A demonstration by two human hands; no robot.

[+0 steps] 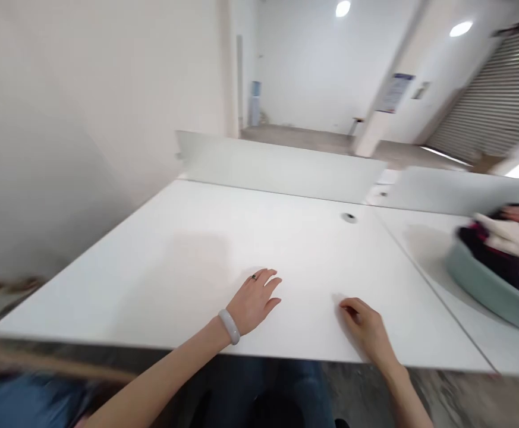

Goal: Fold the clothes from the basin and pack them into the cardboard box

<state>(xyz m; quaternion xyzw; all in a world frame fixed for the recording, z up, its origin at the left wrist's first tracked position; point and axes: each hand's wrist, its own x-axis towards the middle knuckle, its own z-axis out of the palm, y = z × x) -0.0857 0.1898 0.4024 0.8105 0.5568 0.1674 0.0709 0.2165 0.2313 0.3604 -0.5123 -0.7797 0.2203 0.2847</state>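
My left hand (252, 300) rests on the white table (286, 238) near its front edge. Its fingers are stretched and somewhat apart, with nothing held. A ring (253, 277) sits on one finger, and a pale bangle (229, 327) circles the wrist. To its right, my right hand (365, 327) lies on the same tabletop with the fingers curled in toward the thumb. No object shows in that hand, though the inside of the curl is partly hidden.
A green basin (486, 285) heaped with clothes (515, 244) stands on the adjoining table at right. Low partition panels (281, 169) line the back edge, with a cable hole (349, 217) before them. A white wall (85, 119) borders the left side.
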